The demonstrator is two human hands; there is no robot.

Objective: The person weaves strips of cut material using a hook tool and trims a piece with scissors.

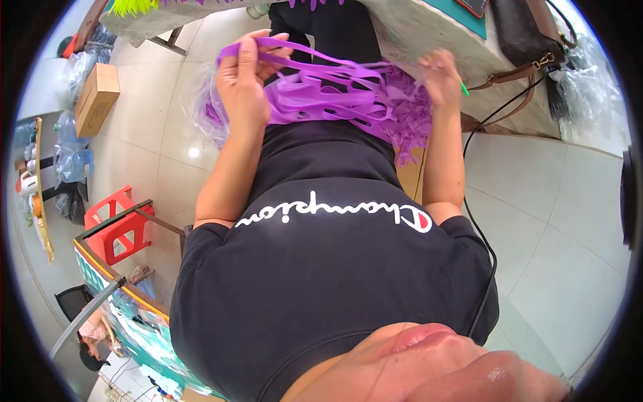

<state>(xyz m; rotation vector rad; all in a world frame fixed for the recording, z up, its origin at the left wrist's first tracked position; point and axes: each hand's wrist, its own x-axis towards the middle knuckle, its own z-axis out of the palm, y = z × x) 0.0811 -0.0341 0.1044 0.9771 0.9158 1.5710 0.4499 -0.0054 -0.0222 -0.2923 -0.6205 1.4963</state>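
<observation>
A bundle of long purple strips [315,107], cut from a thin sheet, lies across my lap. My left hand [243,79] is closed on the looped ends of several purple strips, pinched between thumb and fingers and lifted above the lap. On the right the bundle turns into short frilled purple pieces [407,104]. My right hand [440,77], slightly blurred, is closed beside these frills. A thin green stick-like end [464,88] pokes out from its outer side; the rest of that object is hidden in the fist. Clear plastic film [206,107] sits by the left end of the bundle.
A cloth-covered table [429,33] stands ahead, bearing a green mat [462,15] and a dark bag [526,40] with a hanging strap. A black cable [467,181] runs down my right side. A cardboard box [98,100] and red stool [120,226] are left; another person [95,331] sits lower left.
</observation>
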